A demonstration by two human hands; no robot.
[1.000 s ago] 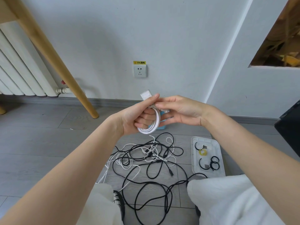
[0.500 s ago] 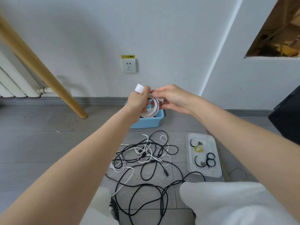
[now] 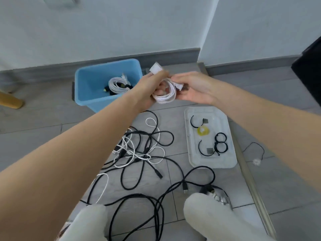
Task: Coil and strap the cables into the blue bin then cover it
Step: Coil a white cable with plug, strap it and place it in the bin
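My left hand (image 3: 149, 91) grips a coiled white cable (image 3: 165, 97) just right of the blue bin (image 3: 90, 80), its white plug end sticking up above my thumb. My right hand (image 3: 194, 89) holds the same coil from the right, fingers pinching a strap or connector on it. Inside the bin lies a coiled white cable (image 3: 118, 86) with a dark one beside it. A tangle of black and white cables (image 3: 142, 150) sprawls on the floor below my hands. The clear lid (image 3: 210, 160) lies at right, carrying black straps (image 3: 220, 145) and a yellow ring.
The grey tiled floor meets a white wall and grey skirting behind the bin. A wooden leg (image 3: 10, 100) stands at far left, a dark object (image 3: 311, 72) at far right. My knees in light trousers (image 3: 213, 218) fill the bottom. A metal floor strip runs beside the lid.
The view has tilted down and the bin's inside now shows. Both hands, still holding the white coil, have moved to the right side of the bin.
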